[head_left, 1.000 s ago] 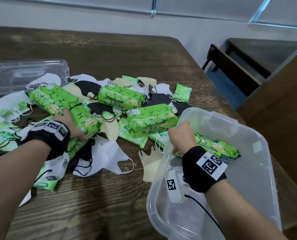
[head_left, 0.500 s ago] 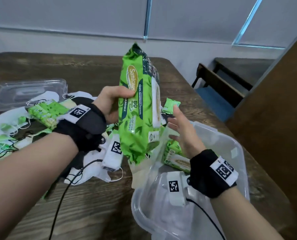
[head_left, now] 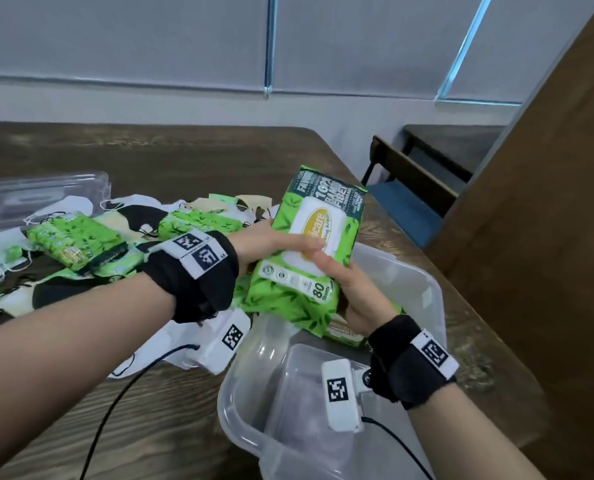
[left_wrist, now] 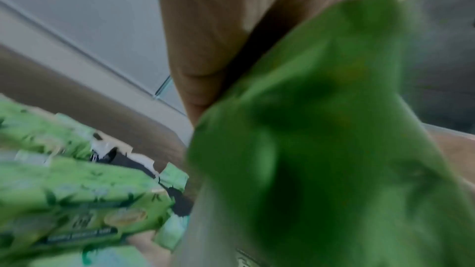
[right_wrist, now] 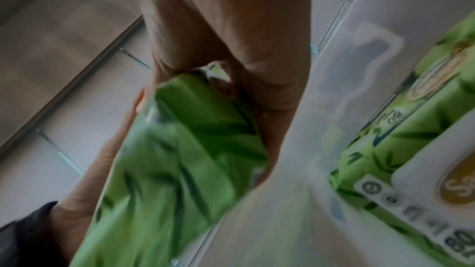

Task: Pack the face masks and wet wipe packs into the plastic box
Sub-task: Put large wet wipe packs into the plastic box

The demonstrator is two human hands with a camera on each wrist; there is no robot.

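A green wet wipe pack [head_left: 309,265] with a white flap lid is tilted above the far left rim of the clear plastic box [head_left: 437,299]. My left hand [head_left: 271,245] grips its left side, thumb across the front. My right hand [head_left: 354,296] grips its lower right side from underneath. The right wrist view shows that pack [right_wrist: 174,170] in my fingers, and a second wet wipe pack [right_wrist: 411,159] lying inside the box. In the left wrist view the held pack [left_wrist: 321,149] is a green blur. Face masks [head_left: 139,216] and more packs [head_left: 74,237] lie piled on the left.
A clear plastic lid [head_left: 39,199] lies at the back left of the wooden table [head_left: 171,157]. White masks [head_left: 184,341] lie under my left wrist. A chair [head_left: 409,188] and a wooden panel [head_left: 548,220] stand beyond the table's right edge.
The left hand lifted the pack out of the pile and held it upright. It is now lower and tilted over the box, and the right hand has taken hold of it too.
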